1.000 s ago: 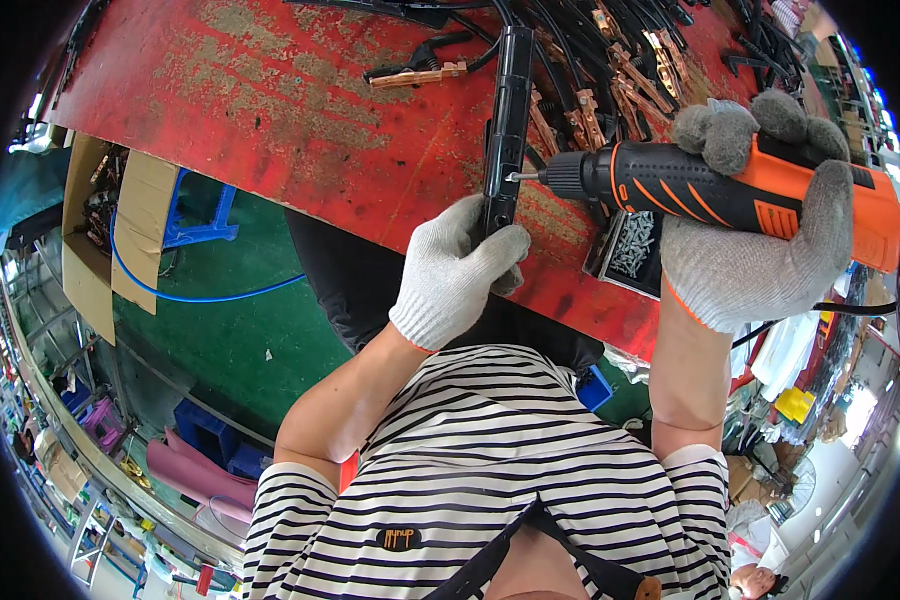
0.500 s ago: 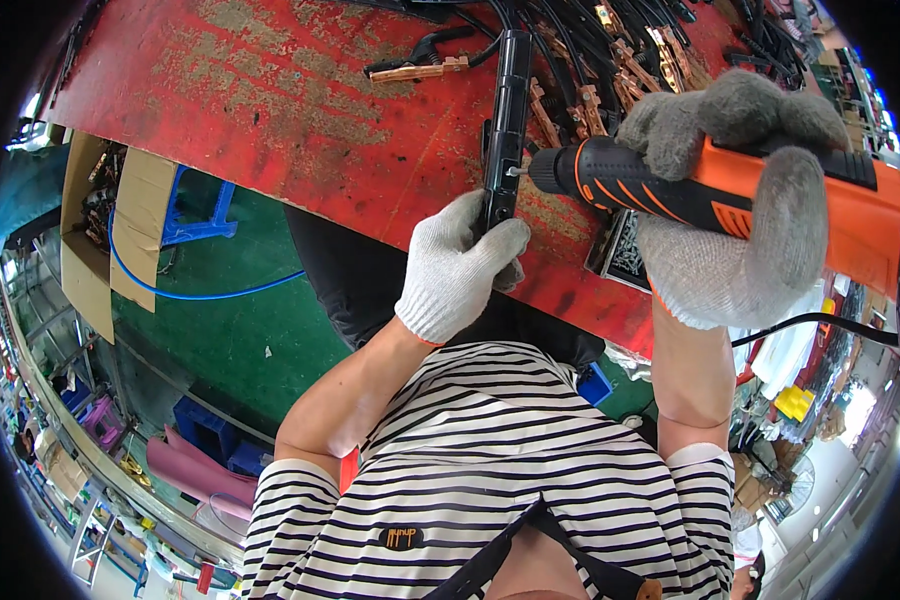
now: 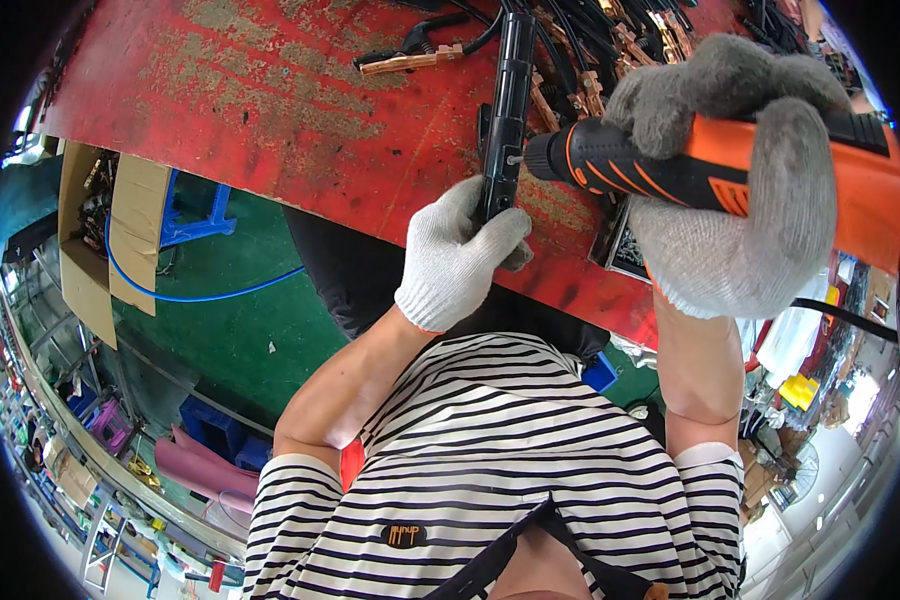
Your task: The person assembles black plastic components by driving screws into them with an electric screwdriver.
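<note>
My left hand (image 3: 458, 258), in a white knitted glove, grips the near end of a long black tubular handle (image 3: 511, 85) at the red bench's edge. The handle points away from me, with small holes along its side. My right hand (image 3: 735, 200), in a glove with grey-coated fingers, is wrapped round an orange and black power screwdriver (image 3: 625, 165). The screwdriver lies nearly level, its thin bit reaching the right side of the handle just beyond my left fingers. Whether a screw sits at the bit's tip is too small to tell.
Copper clamp parts (image 3: 590, 92) with black cables are heaped at the bench's far right. One copper piece (image 3: 410, 60) lies apart, left of the handle. A tray of screws (image 3: 627, 255) is below the screwdriver. A cardboard box (image 3: 137, 220) and blue stool (image 3: 198, 225) stand left.
The screwdriver, both hands and the handle have shifted slightly farther away. The bit stays at the handle's side, and both grips are unchanged.
</note>
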`<state>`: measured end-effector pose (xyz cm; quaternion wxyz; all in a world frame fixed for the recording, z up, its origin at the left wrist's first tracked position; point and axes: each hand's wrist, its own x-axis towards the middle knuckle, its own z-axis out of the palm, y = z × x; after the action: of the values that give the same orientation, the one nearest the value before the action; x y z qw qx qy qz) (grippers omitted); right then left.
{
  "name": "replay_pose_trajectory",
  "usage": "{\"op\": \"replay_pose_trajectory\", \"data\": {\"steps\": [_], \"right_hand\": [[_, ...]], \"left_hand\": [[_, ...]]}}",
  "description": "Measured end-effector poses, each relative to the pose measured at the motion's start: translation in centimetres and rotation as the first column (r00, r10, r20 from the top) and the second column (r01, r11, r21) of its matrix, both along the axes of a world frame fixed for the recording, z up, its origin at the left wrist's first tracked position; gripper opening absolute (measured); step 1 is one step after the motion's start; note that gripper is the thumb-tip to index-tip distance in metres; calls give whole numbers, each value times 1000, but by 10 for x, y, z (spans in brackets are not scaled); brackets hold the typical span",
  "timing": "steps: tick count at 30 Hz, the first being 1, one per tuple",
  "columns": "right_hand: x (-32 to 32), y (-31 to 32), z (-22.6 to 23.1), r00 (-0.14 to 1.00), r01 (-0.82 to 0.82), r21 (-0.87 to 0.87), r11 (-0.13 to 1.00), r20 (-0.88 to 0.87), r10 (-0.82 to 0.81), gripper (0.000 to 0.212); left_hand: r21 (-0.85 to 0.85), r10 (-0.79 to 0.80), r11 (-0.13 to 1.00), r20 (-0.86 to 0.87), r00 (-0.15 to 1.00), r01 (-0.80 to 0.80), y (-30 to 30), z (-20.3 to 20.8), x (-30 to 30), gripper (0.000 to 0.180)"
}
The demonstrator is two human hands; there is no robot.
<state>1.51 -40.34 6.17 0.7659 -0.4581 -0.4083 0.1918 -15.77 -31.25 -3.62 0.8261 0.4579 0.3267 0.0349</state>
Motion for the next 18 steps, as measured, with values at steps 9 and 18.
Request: {"op": "replay_pose_trajectory", "data": {"steps": [9, 18], "right_hand": [[45, -72, 36, 995, -60, 76, 995, 78, 54, 36], [48, -234, 57, 534, 840, 54, 540, 86, -841, 34]], "left_hand": [[70, -61, 996, 21, 998, 59, -5, 8, 7, 18], [210, 21, 977, 49, 999, -30, -13, 27, 8, 22]]}}
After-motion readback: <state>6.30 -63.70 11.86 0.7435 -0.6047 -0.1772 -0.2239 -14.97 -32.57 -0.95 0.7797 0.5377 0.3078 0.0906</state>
